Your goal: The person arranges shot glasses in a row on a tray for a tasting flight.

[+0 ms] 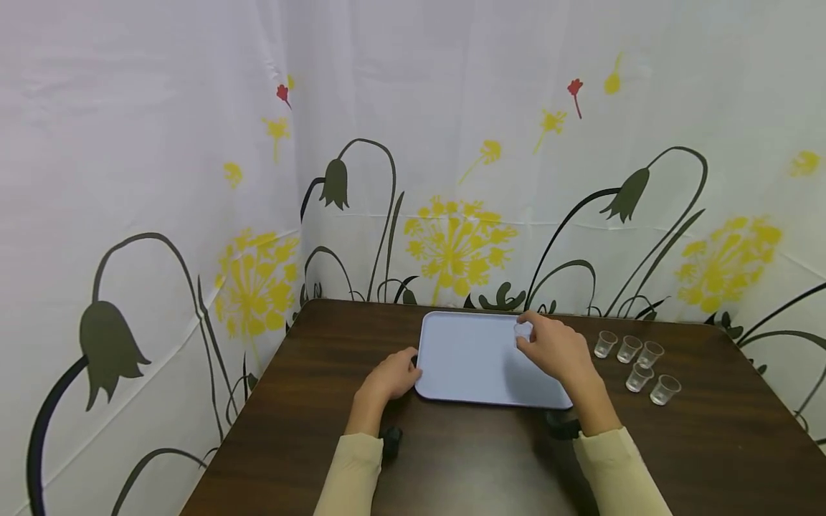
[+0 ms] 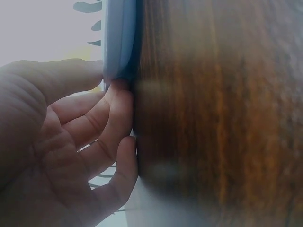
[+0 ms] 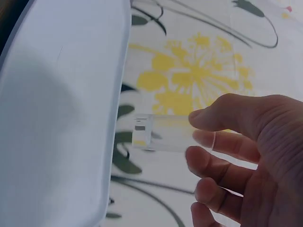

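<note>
A light blue rectangular tray (image 1: 477, 358) lies on the dark wooden table. At its left edge, my left hand (image 1: 391, 374) grips the rim, thumb above and fingertips underneath; the left wrist view shows the tray's edge (image 2: 118, 42) between them. Over the tray's far right part, my right hand (image 1: 556, 347) pinches a small clear cup (image 3: 165, 132) near its rim, between thumb and fingers. The cup hangs upright, its base above the tray surface in the right wrist view. Part of the tray's right side is hidden behind my right hand and forearm.
Several more clear cups (image 1: 635, 375) stand in a loose group on the table (image 1: 716, 416), right of the tray. A white curtain (image 1: 400, 86) with printed flowers hangs behind and left of the table. Dark wrist straps (image 1: 391, 443) sit near both sleeves.
</note>
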Motion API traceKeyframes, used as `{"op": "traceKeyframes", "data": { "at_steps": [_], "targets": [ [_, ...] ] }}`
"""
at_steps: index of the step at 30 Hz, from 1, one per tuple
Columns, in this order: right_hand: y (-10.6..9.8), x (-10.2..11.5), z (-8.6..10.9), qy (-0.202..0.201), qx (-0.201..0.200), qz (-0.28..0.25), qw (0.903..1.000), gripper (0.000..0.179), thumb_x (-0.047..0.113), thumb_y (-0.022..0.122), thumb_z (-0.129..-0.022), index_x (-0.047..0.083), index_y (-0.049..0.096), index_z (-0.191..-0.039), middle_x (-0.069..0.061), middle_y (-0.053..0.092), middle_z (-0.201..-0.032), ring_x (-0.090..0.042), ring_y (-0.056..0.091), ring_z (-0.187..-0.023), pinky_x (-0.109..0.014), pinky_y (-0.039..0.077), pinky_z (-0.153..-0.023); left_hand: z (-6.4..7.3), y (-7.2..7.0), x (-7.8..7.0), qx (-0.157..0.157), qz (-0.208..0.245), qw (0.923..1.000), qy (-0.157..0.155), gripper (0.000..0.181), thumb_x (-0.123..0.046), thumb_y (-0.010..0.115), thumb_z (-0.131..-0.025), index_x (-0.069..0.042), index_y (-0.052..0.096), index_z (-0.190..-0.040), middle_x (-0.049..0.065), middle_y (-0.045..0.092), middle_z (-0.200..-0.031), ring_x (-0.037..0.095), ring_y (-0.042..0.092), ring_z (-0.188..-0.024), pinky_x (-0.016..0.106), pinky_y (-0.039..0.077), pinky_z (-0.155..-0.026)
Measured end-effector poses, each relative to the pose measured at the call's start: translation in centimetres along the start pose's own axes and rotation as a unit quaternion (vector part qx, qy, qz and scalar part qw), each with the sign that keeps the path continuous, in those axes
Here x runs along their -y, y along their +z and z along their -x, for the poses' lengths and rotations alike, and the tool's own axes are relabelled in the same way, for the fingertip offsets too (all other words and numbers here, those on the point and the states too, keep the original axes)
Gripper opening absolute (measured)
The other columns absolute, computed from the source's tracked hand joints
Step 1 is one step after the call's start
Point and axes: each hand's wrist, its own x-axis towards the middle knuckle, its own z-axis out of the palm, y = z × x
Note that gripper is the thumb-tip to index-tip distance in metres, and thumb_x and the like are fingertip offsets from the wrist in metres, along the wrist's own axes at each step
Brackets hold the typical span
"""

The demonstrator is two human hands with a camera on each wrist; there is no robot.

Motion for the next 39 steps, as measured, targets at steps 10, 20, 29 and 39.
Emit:
{"op": "traceKeyframes", "data": {
  "at_steps": [10, 20, 29, 39],
  "targets": [
    [1.9, 3.2, -1.6, -0.048, 0.006, 0.010, 0.9988, 0.035, 0.029, 0.072, -0.097, 0.022, 0.071, -0.131, 0.004, 0.075, -0.090, -0.014, 0.063, -0.071, -0.036, 0.048, -0.059, 1.5, -1.0, -0.9, 0.004, 0.004, 0.9998, 0.017, 0.059, -0.032, 0.061, -0.108, -0.007, 0.049, -0.160, 0.000, 0.056, -0.079, 0.016, 0.052, -0.067, 0.036, 0.043, -0.065],
    [3.6, 5.1, -2.8, -0.059, 0.029, -0.004, 0.9978, 0.036, 0.027, 0.073, -0.096, 0.024, 0.071, -0.132, 0.005, 0.076, -0.092, -0.016, 0.066, -0.076, -0.041, 0.052, -0.064, -0.4, -0.1, 0.8, 0.005, 0.002, 0.9997, 0.024, 0.060, -0.033, 0.059, -0.107, -0.009, 0.048, -0.162, -0.002, 0.057, -0.077, 0.015, 0.053, -0.065, 0.035, 0.043, -0.063],
    [5.4, 5.9, -3.4, -0.075, 0.039, -0.011, 0.9964, 0.037, 0.023, 0.072, -0.094, 0.026, 0.071, -0.130, 0.006, 0.078, -0.095, -0.015, 0.069, -0.080, -0.043, 0.053, -0.067, 0.3, 0.2, 0.3, -0.005, -0.001, 0.9998, 0.021, 0.060, -0.031, 0.059, -0.108, -0.009, 0.048, -0.162, 0.000, 0.062, -0.085, 0.018, 0.057, -0.075, 0.040, 0.047, -0.076],
    [6.9, 6.2, -3.7, -0.082, 0.030, -0.017, 0.9960, 0.037, 0.020, 0.073, -0.093, 0.025, 0.070, -0.130, 0.004, 0.080, -0.097, -0.019, 0.072, -0.083, -0.047, 0.055, -0.067, 0.3, 0.2, 0.2, -0.013, -0.017, 0.9997, 0.013, 0.061, -0.037, 0.056, -0.108, -0.015, 0.046, -0.165, -0.001, 0.064, -0.097, 0.019, 0.059, -0.091, 0.046, 0.046, -0.089]
  ]
}}
